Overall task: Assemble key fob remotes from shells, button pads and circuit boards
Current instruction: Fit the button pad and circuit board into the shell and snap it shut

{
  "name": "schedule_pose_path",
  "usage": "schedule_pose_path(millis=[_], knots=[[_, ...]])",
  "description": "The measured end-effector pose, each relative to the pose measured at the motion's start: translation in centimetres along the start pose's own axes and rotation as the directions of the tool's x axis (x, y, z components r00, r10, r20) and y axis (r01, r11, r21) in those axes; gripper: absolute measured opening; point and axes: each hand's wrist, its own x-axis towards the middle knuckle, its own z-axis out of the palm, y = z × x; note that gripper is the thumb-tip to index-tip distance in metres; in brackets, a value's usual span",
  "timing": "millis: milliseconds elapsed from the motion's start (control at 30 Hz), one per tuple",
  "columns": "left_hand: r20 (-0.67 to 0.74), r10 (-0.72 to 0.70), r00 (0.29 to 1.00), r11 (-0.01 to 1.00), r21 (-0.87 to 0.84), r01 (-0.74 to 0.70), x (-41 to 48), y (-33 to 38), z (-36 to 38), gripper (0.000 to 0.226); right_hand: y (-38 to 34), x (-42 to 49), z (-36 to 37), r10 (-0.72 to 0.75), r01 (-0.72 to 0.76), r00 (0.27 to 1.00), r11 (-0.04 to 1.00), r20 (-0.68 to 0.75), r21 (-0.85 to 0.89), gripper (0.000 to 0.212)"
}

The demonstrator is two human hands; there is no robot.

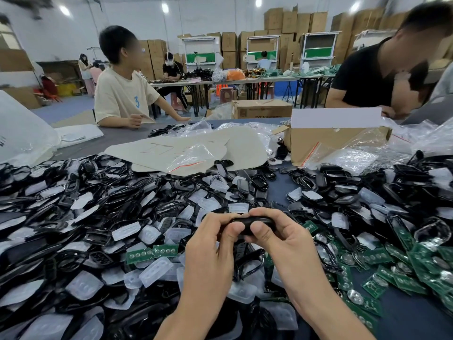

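My two forearms come up from the bottom edge, and my hands meet just above the middle of the view. My left hand (212, 246) and right hand (282, 239) are close together, both clamped on one black key fob shell (259, 220). It is held end to end, thumbs pressing on its near side and fingers curled behind it. The fob sits in the air above the heap, not resting on anything. I cannot tell whether a pad and board are already inside.

This looks like the closing squeeze on the two shell halves. To do it well, I should line up the edges first. Then I should press evenly along the seam rather than at one corner, and feel that nothing is pinched in the gap.

Directly under my hands lie loose translucent button pads (155, 271) and green circuit boards (152, 253). More boards are spread to my right. A deep heap of black shells (98, 236) covers the left, with another heap on the far right. A strip of bare grey desk (282, 187) shows between the heaps. Beyond are flat cardboard sheets (171, 148), clear plastic bags and an open cardboard box (318, 143). Two other people sit across from me.
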Motion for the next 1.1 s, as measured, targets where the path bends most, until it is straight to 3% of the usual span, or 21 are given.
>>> schedule_pose_path(millis=[167, 300, 433, 733, 1100], knots=[[-0.007, 0.129, 0.992, 0.989, 0.078, -0.128, 0.1, -0.3, -0.1, 0.011, 0.1, 0.0, 0.2, 0.007, -0.007, 1.000, 1.000, 0.007, 0.009, 0.016], [0.033, 0.153, 0.988, 0.983, 0.096, -0.155, 0.2, -0.9, -0.2, 0.017, 0.3, 0.0, 0.0, 0.060, -0.061, 0.998, 0.997, 0.030, 0.057, 0.017], [0.054, 0.030, 0.998, 0.999, -0.033, -0.029, 0.4, -0.6, -0.2, 0.018, 0.5, 0.3, -0.1, 0.105, -0.117, 0.992, 0.969, 0.066, 0.217, 0.025], [0.107, -0.101, 0.989, 0.954, -0.273, 0.126, 0.3, 0.2, 0.1, 0.015, 0.9, 0.2, 0.3, 0.172, -0.205, 0.978, 0.889, 0.116, 0.410, 0.016], [0.133, -0.115, 0.984, 0.949, -0.277, 0.149, 0.6, 0.6, -0.4, 0.012, 0.7, 0.2, 0.1, 0.121, -0.148, 0.987, 0.938, 0.103, 0.312, 0.016]])
